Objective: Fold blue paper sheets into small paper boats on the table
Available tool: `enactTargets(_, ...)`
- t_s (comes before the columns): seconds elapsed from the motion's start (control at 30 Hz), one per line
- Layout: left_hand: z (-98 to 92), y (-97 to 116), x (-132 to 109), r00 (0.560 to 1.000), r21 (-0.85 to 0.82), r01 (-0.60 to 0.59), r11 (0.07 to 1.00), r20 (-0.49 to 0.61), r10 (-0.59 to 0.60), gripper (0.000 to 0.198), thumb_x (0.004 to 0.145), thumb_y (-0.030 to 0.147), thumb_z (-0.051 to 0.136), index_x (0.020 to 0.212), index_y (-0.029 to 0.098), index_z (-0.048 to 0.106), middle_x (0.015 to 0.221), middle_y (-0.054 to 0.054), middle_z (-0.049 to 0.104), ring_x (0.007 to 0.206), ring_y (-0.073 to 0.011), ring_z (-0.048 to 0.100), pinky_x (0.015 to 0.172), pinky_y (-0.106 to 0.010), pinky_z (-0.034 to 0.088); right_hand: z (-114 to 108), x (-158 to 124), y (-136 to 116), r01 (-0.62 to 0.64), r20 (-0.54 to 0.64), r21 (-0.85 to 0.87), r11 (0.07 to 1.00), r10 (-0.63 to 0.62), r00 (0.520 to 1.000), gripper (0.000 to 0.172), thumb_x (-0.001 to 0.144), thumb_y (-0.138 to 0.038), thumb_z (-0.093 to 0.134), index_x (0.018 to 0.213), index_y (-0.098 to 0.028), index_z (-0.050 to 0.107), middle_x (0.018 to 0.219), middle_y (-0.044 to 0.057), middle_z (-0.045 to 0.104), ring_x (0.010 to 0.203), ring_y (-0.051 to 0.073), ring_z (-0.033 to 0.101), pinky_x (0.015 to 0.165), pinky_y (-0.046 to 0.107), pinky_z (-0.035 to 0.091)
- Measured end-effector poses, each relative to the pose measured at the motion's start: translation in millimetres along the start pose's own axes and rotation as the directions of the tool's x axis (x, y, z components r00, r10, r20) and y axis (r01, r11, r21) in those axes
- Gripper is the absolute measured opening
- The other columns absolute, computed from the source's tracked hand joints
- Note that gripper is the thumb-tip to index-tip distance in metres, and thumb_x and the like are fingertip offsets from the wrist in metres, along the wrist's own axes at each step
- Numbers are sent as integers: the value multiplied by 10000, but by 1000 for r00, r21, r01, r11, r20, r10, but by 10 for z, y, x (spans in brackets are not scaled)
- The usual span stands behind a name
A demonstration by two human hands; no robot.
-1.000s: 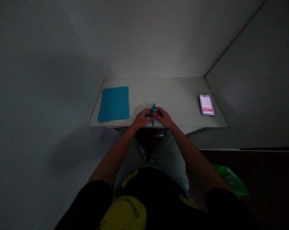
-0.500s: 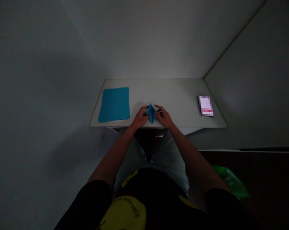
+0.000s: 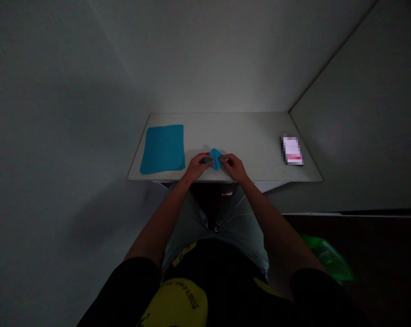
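A small piece of folded blue paper (image 3: 216, 160) is held just above or on the front part of the white table, between my two hands. A line runs down its middle, and it looks roughly diamond-shaped. My left hand (image 3: 198, 166) pinches its left side, thumb in front. On the opposite side, the fingers and thumb of my right hand (image 3: 235, 167) grip the right corner. My fingertips cover parts of both edges.
Left on the white table (image 3: 246, 131) lies a stack of larger blue paper sheets (image 3: 163, 149). A phone (image 3: 292, 151) with a blurred lit screen is near the right end. Walls border the table. A green plastic bag (image 3: 328, 259) is on the dark floor at lower right.
The folded paper has gone from a taller, opened form with a dark hollow to a flatter, wider diamond. Both hands have stayed about in place, fingers now closer around it.
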State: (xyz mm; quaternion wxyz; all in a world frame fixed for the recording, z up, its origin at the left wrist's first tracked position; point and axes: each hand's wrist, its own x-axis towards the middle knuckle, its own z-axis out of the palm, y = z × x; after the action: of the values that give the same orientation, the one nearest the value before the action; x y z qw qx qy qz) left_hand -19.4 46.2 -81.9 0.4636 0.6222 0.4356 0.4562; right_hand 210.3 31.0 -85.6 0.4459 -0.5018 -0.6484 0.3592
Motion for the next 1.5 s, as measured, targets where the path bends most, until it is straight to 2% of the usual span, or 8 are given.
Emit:
enactTargets(0.17, 66, 47, -16, 999, -45, 49, 998, 3, -49, 485, 849, 375, 849, 1268, 184, 696, 1048, -77, 782, 990, -223, 740, 941, -379, 590, 11, 13, -11, -58, -31, 52, 997, 59, 998, 576, 855, -685, 757, 1217, -239, 707, 944, 15, 720, 676, 149, 563, 657, 300, 489)
enactTargets(0.33, 86, 165, -21, 995, 69, 95, 993, -27, -94, 331, 951, 486, 716, 1031, 179, 810, 1039, -78, 823, 1003, -247, 737, 964, -371, 569, -11, 11, -82, -78, -17, 21, 997, 78, 997, 538, 897, -768, 667, 918, -233, 728, 728, -7, 638, 675, 170, 551, 655, 308, 452)
enactTargets(0.53, 101, 205, -14, 993, -27, 94, 995, -74, -96, 390, 898, 564, 753, 939, 184, 830, 997, -70, 828, 998, -253, 733, 965, -370, 563, -25, 11, -120, -108, -64, 117, 987, 116, 991, 558, 877, -806, 676, 916, -251, 702, 663, -24, 589, 625, 170, 544, 606, 305, 442)
enactTargets(0.83, 79, 69, 30, 961, -159, 112, 981, -235, -148, 454, 904, 622, 769, 784, 209, 622, 756, -13, 654, 821, -187, 669, 811, -311, 564, -32, 42, -74, -44, -195, 285, 958, 103, 975, 550, 875, -808, 701, 920, -268, 607, 797, -25, 654, 610, 144, 596, 627, 306, 527)
enactTargets(1.03, 111, -39, 75, 927, -279, 148, 949, -296, -231, 518, 925, 690, 746, 855, 225, 531, 783, -4, 641, 834, -195, 741, 829, -343, 627, -14, 59, -33, -26, -238, 353, 935, 117, 964, 544, 883, -783, 705, 924, -286, 485, 645, -93, 551, 531, 129, 572, 583, 275, 494)
enactTargets(1.17, 100, 12, 58, 932, -262, 131, 956, -297, -209, 469, 925, 645, 761, 901, 224, 556, 809, 0, 660, 847, -186, 734, 856, -354, 643, -18, 61, -31, -64, -214, 314, 947, 137, 967, 546, 887, -783, 685, 911, -294, 442, 590, -101, 529, 538, 142, 570, 585, 280, 493)
enactTargets(1.33, 52, 136, 2, 965, -104, 120, 987, -221, -141, 510, 744, 527, 931, 1073, 198, 721, 983, -51, 783, 896, -212, 731, 845, -354, 621, -15, 47, -52, -87, -170, 271, 959, 136, 976, 622, 759, -789, 792, 895, -294, 441, 654, -82, 550, 577, 146, 552, 586, 300, 491)
enactTargets(1.5, 30, 143, -6, 966, -7, 170, 985, -198, -168, 479, 751, 646, 865, 864, 192, 757, 856, -49, 790, 916, -265, 736, 843, -389, 594, -27, 22, -70, -138, -129, 204, 969, 167, 978, 640, 706, -826, 805, 850, -278, 508, 672, -45, 570, 613, 163, 534, 584, 315, 458)
